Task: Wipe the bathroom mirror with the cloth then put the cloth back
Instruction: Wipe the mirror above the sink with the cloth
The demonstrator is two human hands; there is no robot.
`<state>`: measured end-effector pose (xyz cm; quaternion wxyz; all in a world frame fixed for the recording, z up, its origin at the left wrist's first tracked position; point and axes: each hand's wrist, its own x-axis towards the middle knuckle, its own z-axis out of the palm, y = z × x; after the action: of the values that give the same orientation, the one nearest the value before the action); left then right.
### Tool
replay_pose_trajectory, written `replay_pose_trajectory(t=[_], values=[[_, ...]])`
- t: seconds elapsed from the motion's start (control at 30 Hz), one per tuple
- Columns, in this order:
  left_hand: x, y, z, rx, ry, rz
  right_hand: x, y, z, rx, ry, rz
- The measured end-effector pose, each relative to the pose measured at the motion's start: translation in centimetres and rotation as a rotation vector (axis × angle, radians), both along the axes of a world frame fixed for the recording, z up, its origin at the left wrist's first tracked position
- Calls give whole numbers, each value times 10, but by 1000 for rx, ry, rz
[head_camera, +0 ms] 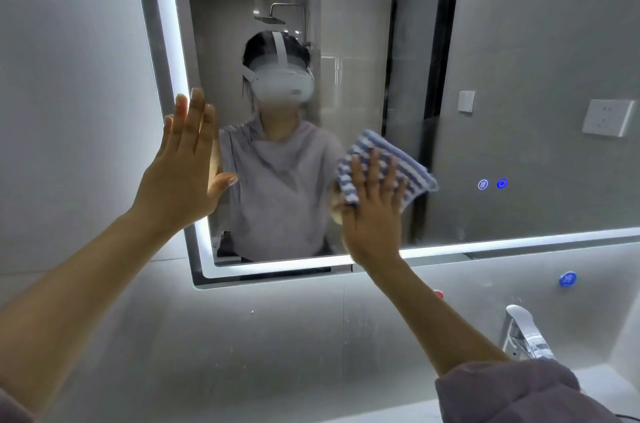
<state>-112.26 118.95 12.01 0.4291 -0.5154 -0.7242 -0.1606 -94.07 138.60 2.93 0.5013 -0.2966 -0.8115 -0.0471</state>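
Right hand (372, 211) presses striped, nubby cloth (384, 168) flat — glossy mirror (519, 76).

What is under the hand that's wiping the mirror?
A blue-and-white striped cloth is under the right hand, pressed flat against the mirror. The glass behind the cloth is covered, so it can't be seen.

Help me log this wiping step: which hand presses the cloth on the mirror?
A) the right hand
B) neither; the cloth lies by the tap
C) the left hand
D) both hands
A: the right hand lies flat, fingers spread, on the striped cloth against the mirror; the left hand is bare at the mirror's left edge.
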Motion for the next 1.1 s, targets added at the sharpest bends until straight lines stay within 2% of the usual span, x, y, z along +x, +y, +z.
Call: replay_pose_trajectory(t=[0.13,0.37,0.57,0.77,1.1], values=[[-1,0,-1,12,7,-14,-29,-20,28,240,-162,75],[-2,1,-2,33,12,-34,-20,-9,51,327,-266,98],[-2,0,-2,33,12,-38,15,29,76,237,-129,-26],[-2,0,-2,27,6,-42,50,66,82,21,105,-114],[-1,0,0,29,15,-27,27,52,84,12,186,-165]])
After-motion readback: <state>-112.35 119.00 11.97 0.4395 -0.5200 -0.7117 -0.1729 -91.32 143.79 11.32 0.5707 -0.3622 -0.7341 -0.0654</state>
